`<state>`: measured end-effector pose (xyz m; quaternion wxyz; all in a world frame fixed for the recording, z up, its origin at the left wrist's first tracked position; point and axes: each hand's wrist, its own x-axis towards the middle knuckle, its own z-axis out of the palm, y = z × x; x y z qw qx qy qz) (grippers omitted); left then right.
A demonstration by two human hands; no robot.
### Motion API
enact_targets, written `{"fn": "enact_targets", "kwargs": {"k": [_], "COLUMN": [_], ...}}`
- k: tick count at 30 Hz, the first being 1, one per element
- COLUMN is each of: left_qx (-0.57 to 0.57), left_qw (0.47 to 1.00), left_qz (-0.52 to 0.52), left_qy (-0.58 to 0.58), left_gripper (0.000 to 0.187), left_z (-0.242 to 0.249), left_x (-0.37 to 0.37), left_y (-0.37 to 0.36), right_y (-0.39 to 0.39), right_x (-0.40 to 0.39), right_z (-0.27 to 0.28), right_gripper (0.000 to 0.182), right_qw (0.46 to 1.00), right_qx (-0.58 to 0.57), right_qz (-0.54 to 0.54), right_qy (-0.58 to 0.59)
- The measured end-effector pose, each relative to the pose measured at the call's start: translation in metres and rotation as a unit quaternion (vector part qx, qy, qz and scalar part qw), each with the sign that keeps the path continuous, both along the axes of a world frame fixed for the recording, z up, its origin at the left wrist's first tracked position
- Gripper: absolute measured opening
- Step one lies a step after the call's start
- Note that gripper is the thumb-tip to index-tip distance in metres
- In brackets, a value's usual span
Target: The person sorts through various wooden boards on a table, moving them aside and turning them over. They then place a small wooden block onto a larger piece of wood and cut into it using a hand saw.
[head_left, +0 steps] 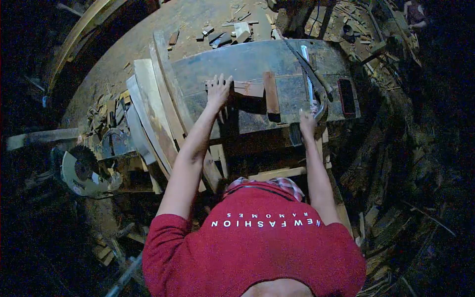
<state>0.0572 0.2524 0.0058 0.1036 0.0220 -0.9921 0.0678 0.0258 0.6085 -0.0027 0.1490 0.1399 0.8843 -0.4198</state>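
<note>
My left hand [218, 91] lies with its fingers spread on the left end of a short wooden board [248, 89] on the dark workbench [217, 63]. An upright wooden block [271, 94] touches the board's right end. At the bench's front right, my right hand [308, 118] is closed at the near end of a handsaw with a curved metal frame [321, 106]; its exact hold is too small to make out. A second saw with a toothed blade [301, 60] and a wooden handle [324, 83] lies across the metal bar.
Long curved planks [157, 101] lean along the bench's left side. A circular saw [85, 171] sits at the far left. Wood offcuts [242, 30] lie beyond the bench. A dark red-edged rectangular object [346, 96] rests at the right. Another person [415, 14] is at the top right.
</note>
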Motion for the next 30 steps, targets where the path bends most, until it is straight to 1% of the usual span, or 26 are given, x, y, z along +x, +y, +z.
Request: {"fn": "enact_targets", "kwargs": {"k": [1, 2, 3, 4, 5, 7, 8, 10, 11, 12, 13, 14, 15, 16, 18, 19, 20, 21, 22, 24, 25, 26, 28, 29, 30], "left_qx": [0.000, -0.001, -0.003, 0.024, 0.050, 0.053, 0.057, 0.073, 0.076, 0.080, 0.015, 0.015, 0.035, 0.055, 0.051, 0.046, 0.046, 0.031, 0.016, 0.026, 0.037, 0.035, 0.103, 0.140, 0.142], "left_qw": [1.000, 1.000, 1.000, 0.999, 0.996, 0.996, 0.997, 0.995, 0.992, 0.989, 0.991, 0.991, 0.992, 0.992, 0.991, 0.990, 0.990, 0.990, 0.990, 0.988, 0.985, 0.985, 0.976, 0.975, 0.975], "left_qz": [-0.010, -0.020, -0.021, 0.001, 0.022, 0.033, 0.043, 0.062, 0.088, 0.114, 0.121, 0.122, 0.114, 0.105, 0.110, 0.114, 0.115, 0.118, 0.121, 0.124, 0.123, 0.124, 0.136, 0.136, 0.136], "left_qy": [-0.007, -0.014, -0.016, -0.043, -0.069, -0.057, -0.040, -0.037, -0.046, -0.055, -0.054, -0.058, -0.052, -0.045, -0.054, -0.062, -0.064, -0.065, -0.067, -0.090, -0.112, -0.114, -0.132, -0.106, -0.105], "left_gripper": [0.056, 0.054, 0.054, 0.047, 0.040, 0.038, 0.037, 0.037, 0.036, 0.036, 0.039, 0.039, 0.035, 0.030, 0.028, 0.026, 0.026, 0.031, 0.036, 0.038, 0.044, 0.044, 0.063, 0.056, 0.056], "left_z": [-0.003, -0.005, -0.002, 0.002, 0.007, 0.006, 0.005, 0.012, 0.014, 0.012, 0.015, 0.015, 0.019, 0.019, 0.019, 0.018, 0.019, 0.017, 0.016, 0.022, 0.028, 0.034, 0.044, 0.025, 0.014], "left_x": [0.002, 0.003, 0.003, 0.004, 0.005, 0.013, 0.017, 0.024, 0.028, 0.030, 0.032, 0.033, 0.033, 0.035, 0.035, 0.036, 0.041, 0.041, 0.041, 0.040, 0.041, 0.041, 0.038, 0.037, 0.037], "left_y": [0.001, 0.000, 0.000, 0.002, 0.003, 0.011, 0.013, 0.026, 0.031, 0.034, 0.040, 0.040, 0.041, 0.043, 0.045, 0.046, 0.048, 0.049, 0.049, 0.053, 0.055, 0.059, 0.065, 0.063, 0.064], "right_y": [-0.009, -0.016, -0.024, -0.031, -0.038, -0.038, -0.039, -0.043, -0.043, -0.045, -0.044, -0.045, -0.050, -0.055, -0.071, -0.081, -0.088, -0.095, -0.098, -0.106, -0.111, -0.112, -0.109, -0.105, -0.098], "right_x": [-0.011, -0.021, -0.031, -0.040, -0.051, -0.070, -0.077, -0.089, -0.094, -0.096, -0.094, -0.095, -0.093, -0.084, -0.059, -0.044, -0.024, -0.015, -0.011, -0.006, -0.009, -0.011, -0.022, -0.028, -0.034], "right_z": [-0.002, -0.002, 0.002, 0.001, 0.000, 0.000, -0.001, 0.004, -0.003, -0.006, -0.006, -0.009, -0.016, -0.019, -0.023, -0.015, 0.005, 0.013, 0.011, 0.013, 0.016, 0.020, 0.033, 0.000, -0.009], "right_gripper": [0.047, 0.047, 0.045, 0.042, 0.042, 0.038, 0.038, 0.038, 0.038, 0.038, 0.037, 0.036, 0.039, 0.039, 0.047, 0.047, 0.054, 0.061, 0.061, 0.064, 0.062, 0.062, 0.059, 0.036, 0.036], "right_qw": [0.999, 0.999, 0.989, 0.969, 0.970, 0.947, 0.948, 0.921, 0.910, 0.911, 0.868, 0.808, 0.794, 0.794, 0.800, 0.801, 0.876, 0.925, 0.925, 0.941, 0.955, 0.956, 0.962, 0.962, 0.961], "right_qx": [0.019, 0.018, 0.069, 0.119, 0.115, 0.208, 0.207, 0.273, 0.272, 0.270, 0.295, 0.313, 0.311, 0.311, 0.236, 0.234, 0.189, 0.136, 0.134, 0.155, 0.155, 0.153, 0.129, 0.104, 0.106], "right_qz": [0.025, 0.023, 0.065, 0.106, 0.105, 0.163, 0.162, 0.230, 0.258, 0.259, 0.265, 0.266, 0.251, 0.255, 0.239, 0.240, 0.270, 0.291, 0.292, 0.230, 0.217, 0.217, 0.230, 0.191, 0.190], "right_qy": [0.033, 0.031, 0.110, 0.187, 0.186, 0.182, 0.180, 0.155, 0.176, 0.173, 0.301, 0.423, 0.459, 0.456, 0.498, 0.496, 0.354, 0.204, 0.205, 0.196, 0.128, 0.127, 0.077, 0.168, 0.169]}}
